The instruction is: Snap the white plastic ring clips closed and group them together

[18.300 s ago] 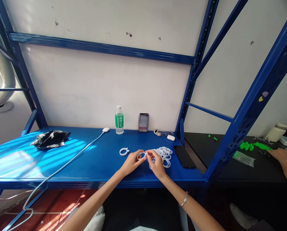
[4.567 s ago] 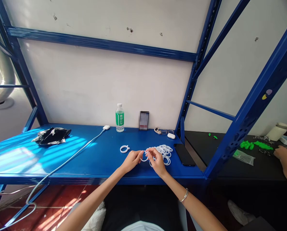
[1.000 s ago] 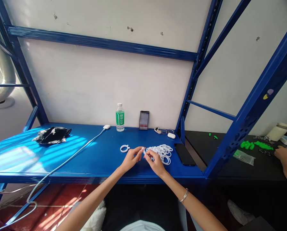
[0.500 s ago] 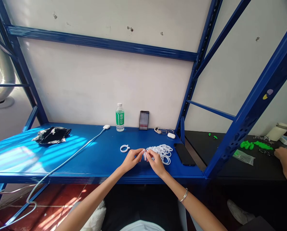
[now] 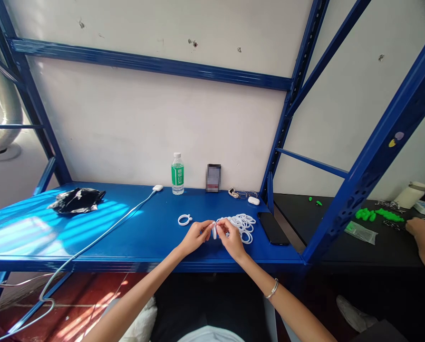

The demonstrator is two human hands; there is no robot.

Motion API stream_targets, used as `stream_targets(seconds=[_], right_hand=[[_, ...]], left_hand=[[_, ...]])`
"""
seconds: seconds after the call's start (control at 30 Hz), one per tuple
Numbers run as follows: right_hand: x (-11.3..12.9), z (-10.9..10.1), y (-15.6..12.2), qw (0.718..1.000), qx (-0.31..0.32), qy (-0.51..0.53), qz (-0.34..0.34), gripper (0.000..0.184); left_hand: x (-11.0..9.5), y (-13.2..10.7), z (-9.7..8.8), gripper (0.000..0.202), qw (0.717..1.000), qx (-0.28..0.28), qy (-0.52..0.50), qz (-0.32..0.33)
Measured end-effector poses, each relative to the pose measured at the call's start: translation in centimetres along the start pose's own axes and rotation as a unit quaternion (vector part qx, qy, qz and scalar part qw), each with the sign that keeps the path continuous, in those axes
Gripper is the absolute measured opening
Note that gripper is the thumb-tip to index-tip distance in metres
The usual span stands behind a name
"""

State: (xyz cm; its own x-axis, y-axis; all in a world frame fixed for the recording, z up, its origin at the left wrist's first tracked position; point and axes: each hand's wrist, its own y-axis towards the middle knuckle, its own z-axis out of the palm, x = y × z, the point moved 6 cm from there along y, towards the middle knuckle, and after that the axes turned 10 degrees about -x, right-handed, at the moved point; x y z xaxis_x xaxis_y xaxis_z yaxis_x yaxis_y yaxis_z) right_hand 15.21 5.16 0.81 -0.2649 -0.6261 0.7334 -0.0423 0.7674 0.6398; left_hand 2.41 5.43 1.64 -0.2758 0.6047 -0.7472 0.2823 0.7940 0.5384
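My left hand [image 5: 195,236] and my right hand [image 5: 231,239] meet over the blue shelf [image 5: 134,232], both pinching one small white plastic ring [image 5: 214,231] held edge-on between the fingertips. Just behind my right hand lies a pile of white rings [image 5: 243,223]. A single white ring with two small tabs [image 5: 184,219] lies flat on the shelf to the left of my hands.
A water bottle [image 5: 177,174], a small upright phone [image 5: 213,178], earbuds case [image 5: 254,201] and glasses stand at the back. A black phone [image 5: 272,228] lies right of the pile. A white cable [image 5: 101,234] and black bag [image 5: 76,199] lie left. Another person's hand [image 5: 424,237] works among green parts [image 5: 374,215].
Over the last second my fingers turned the ring from flat to edge-on; the hands stayed in place. The other person's hand barely shifted.
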Motion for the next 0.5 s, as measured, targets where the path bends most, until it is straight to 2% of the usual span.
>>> stream_targets(seconds=[0.5], right_hand=[[-0.17,-0.1,-0.03,1.0,-0.016,-0.015,0.002,0.02]], left_hand=[[0.72,-0.08,0.38,0.045,1.0,0.017,-0.001,0.007]])
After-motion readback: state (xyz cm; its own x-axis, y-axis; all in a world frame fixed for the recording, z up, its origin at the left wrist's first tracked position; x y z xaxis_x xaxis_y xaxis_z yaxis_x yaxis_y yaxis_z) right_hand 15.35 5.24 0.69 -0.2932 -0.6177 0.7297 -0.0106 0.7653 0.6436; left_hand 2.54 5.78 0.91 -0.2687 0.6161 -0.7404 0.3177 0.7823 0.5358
